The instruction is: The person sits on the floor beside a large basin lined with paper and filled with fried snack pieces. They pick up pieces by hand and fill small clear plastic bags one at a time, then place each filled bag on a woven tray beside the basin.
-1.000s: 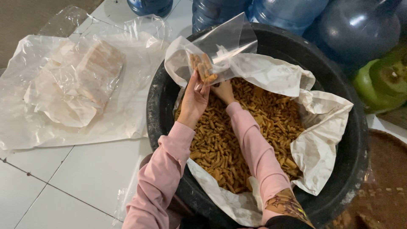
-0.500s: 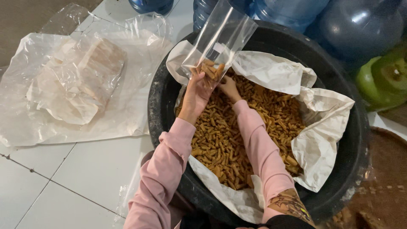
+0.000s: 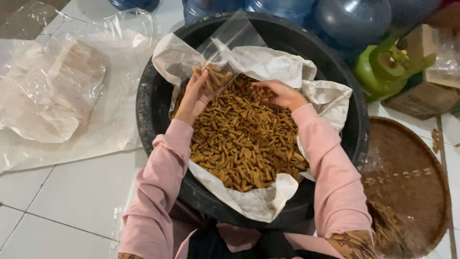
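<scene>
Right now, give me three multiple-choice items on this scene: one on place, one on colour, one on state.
1. Where is the clear plastic bag?
A. on the woven tray
B. over the tub's far side, in the left hand
C. on the tiles

2. What colour is the tub?
A. black
B. red
C. white

3. What is the right hand doing?
A. resting on the floor
B. gripping a bottle
C. lying on the brown snack sticks

B: left hand pinches the bag's mouth.
A: the rim is black.
C: fingers curl into the snack sticks.

The right hand (image 3: pixel 278 93) hides the snacks (image 3: pixel 242 144) under its fingers. Beyond both hands, the jugs (image 3: pixel 352 19) are cut off by the top edge. The tray (image 3: pixel 407 187) right of the right hand runs off the bottom.
</scene>
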